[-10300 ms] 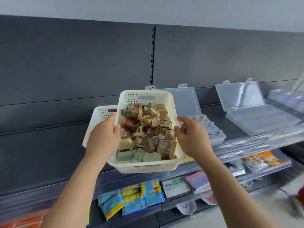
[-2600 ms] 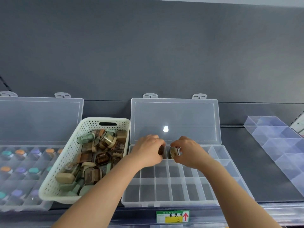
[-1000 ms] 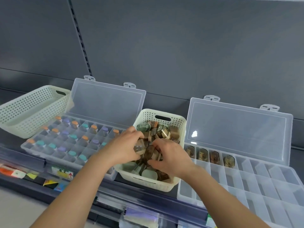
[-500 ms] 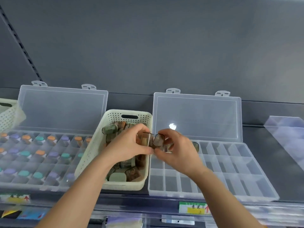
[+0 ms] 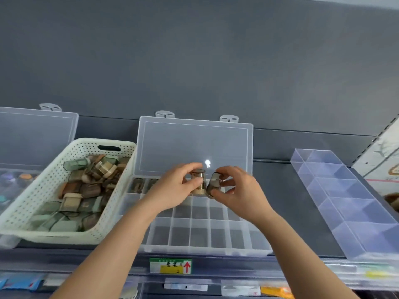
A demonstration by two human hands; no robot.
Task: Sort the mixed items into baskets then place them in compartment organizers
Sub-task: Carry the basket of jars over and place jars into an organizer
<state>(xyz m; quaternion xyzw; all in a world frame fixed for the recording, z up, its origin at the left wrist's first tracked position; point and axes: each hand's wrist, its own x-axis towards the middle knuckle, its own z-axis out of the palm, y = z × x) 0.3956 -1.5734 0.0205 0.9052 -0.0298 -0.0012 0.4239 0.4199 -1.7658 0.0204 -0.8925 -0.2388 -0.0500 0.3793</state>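
we hold one small brown capsule case in each hand over the back row of the clear compartment organizer [image 5: 194, 240]: the left hand [image 5: 172, 190] pinches an upright case [image 5: 198, 182], the right hand [image 5: 237, 188] pinches a tilted case [image 5: 213, 184], the two nearly touching. at least two cases [image 5: 143, 185] already sit in back-row compartments; the front rows look empty. the white basket [image 5: 43, 186] beside it holds many cases, so we judge most of the filling remains.
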